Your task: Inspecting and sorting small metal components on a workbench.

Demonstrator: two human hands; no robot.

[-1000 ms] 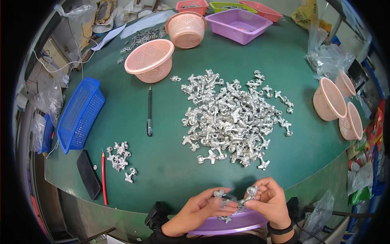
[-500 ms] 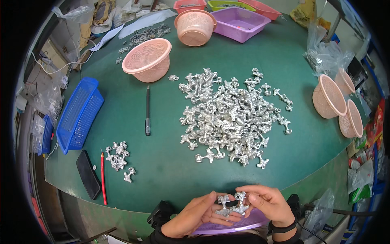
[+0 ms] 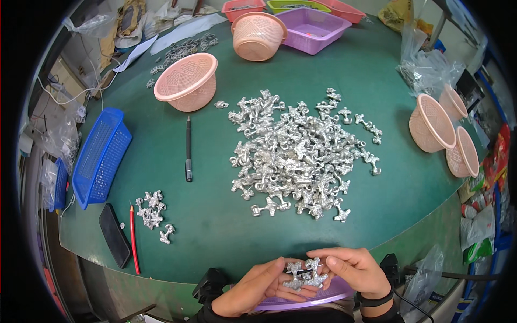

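Observation:
My left hand [image 3: 258,282] and my right hand [image 3: 355,272] meet at the near edge of the table. Small silver metal castings [image 3: 293,282], knobbly and branched, lie between them. The left thumb and fingers cradle the pieces from the left and below. My right thumb and fingers close on the castings' right side. A purple tray [image 3: 336,295] shows partly beneath my hands. Beyond them is a large heap of similar castings [image 3: 301,156], and a smaller cluster [image 3: 151,210] lies to the left.
On the green table [image 3: 215,226] are a black pen [image 3: 188,151], a red pencil [image 3: 134,242], a black phone [image 3: 114,235] and a blue basket [image 3: 101,159]. Pink baskets [image 3: 186,86] stand at the back and right. A purple bin [image 3: 309,32] sits far back.
The view has shifted slightly, so the table things appear a little further left. Both hands keep nearly the same hold on the castings.

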